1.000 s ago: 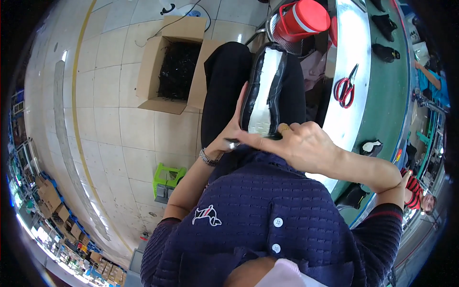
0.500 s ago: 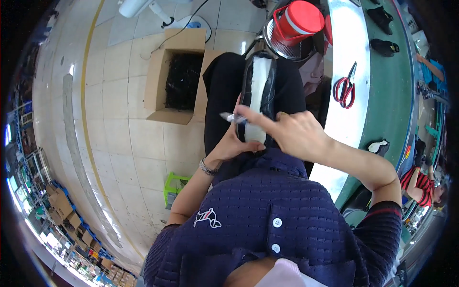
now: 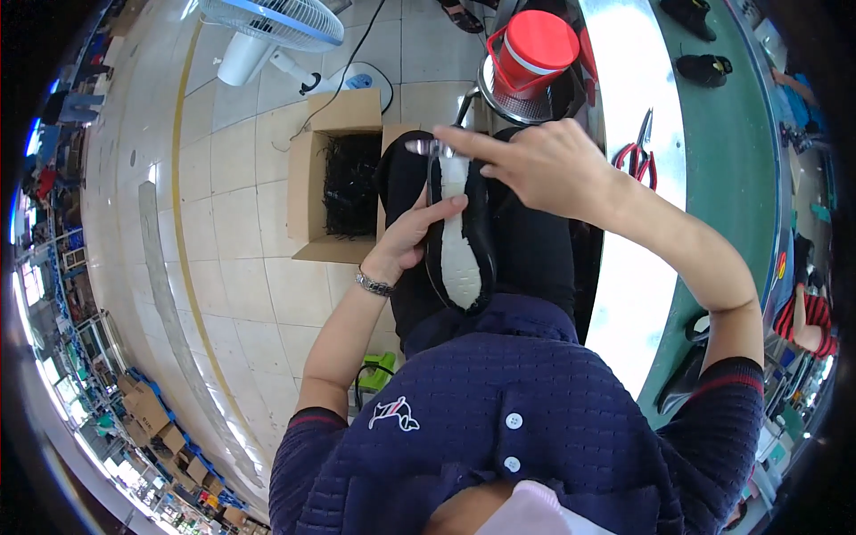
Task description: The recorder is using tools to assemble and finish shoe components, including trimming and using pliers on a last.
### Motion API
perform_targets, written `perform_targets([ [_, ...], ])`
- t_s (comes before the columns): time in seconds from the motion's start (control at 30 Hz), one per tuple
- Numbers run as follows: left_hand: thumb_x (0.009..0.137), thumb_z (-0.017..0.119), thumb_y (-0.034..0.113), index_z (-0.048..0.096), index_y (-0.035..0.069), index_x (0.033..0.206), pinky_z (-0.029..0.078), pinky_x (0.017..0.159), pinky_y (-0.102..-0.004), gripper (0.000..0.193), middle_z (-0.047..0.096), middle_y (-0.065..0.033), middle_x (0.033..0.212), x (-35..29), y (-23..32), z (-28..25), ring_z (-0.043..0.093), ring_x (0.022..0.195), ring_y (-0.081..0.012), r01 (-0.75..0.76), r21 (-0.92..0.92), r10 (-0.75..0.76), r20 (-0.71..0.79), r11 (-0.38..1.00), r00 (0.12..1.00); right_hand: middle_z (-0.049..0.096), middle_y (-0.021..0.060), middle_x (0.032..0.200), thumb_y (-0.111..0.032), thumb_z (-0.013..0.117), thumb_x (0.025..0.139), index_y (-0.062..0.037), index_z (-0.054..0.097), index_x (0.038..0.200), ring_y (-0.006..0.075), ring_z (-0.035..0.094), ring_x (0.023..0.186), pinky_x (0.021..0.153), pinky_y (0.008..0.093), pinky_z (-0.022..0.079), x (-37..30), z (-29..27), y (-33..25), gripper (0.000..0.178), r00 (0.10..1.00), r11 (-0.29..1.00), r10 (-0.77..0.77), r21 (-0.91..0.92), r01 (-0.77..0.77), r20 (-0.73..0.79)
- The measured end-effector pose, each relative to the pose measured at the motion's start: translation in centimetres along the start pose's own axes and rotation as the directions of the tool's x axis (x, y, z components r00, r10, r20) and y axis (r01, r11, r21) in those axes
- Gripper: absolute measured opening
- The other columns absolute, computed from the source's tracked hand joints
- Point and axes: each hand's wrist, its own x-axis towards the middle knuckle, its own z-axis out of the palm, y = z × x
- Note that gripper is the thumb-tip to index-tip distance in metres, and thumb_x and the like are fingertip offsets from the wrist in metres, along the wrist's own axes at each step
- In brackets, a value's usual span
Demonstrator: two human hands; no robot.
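A black shoe (image 3: pixel 486 259) rests upside down across my lap, its underside showing a whitish strip with black edges round it. My left hand (image 3: pixel 412 234) grips the shoe's left side, with the thumb lying over the pale strip. Above the shoe's far end is my right hand (image 3: pixel 560 169), closed with its forefinger stretched to the left. Between its fingers is a small silver blade-like tool (image 3: pixel 424 147), blurred by motion; its handle is hidden. Whether the tool touches the shoe I cannot tell.
An open carton (image 3: pixel 303 192) of black scraps stands left of my knees, near a fan (image 3: pixel 272 22). Red-handled shears (image 3: pixel 638 160) lie on the metal bench (image 3: pixel 624 294). Beyond it, a green belt (image 3: pixel 727 187) carries black shoes. A red bucket (image 3: pixel 539 40) stands ahead.
The shoe has been turned end for end, its wide end now toward me. My right hand and the tool have moved to the far end. My left thumb has shifted onto the middle. The view has tilted.
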Motion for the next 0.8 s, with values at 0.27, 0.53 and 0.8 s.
perform_targets([
  [0.27,0.070,0.084,0.014,0.017,0.015,0.152,0.035,0.106,-0.0345,0.106,0.046,-0.0070,0.136,-1.3,-0.8,2.3,0.046,0.124,-0.0190,-0.193,0.281,0.157,0.147,0.940,0.977,0.064,0.0034,0.076,-0.037,0.048,0.098,-0.0038,0.061,0.113,0.0101,0.062,0.074,0.069,0.0271,0.048,-9.1,1.3,1.5,0.039,0.892,0.034,0.432,0.985,-0.169,0.138],
  [0.53,0.052,0.093,0.010,-0.020,0.021,0.150,0.017,0.116,-0.0363,0.150,0.012,-0.0133,0.156,1.9,-5.4,1.0,0.018,0.144,-0.0234,-0.600,0.413,0.386,0.493,0.685,0.780,0.069,0.0108,0.080,-0.022,0.064,0.092,0.0000,0.061,0.102,0.0114,0.063,0.068,0.061,0.0237,0.050,-13.2,5.9,-1.4,0.025,0.883,-0.263,0.095,0.867,-0.423,0.459],
  [0.8,0.071,0.081,0.047,0.026,0.011,0.143,0.031,0.106,-0.0316,0.097,0.045,-0.0067,0.126,2.2,-4.0,1.9,0.044,0.117,-0.0154,-0.340,0.178,0.276,0.307,0.923,0.911,0.061,0.0030,0.063,-0.040,0.053,0.097,-0.0007,0.069,0.096,0.0092,0.059,0.058,0.054,0.0226,0.047,-13.4,7.3,-2.9,0.042,0.856,-0.247,0.007,0.831,-0.499,0.516],
])
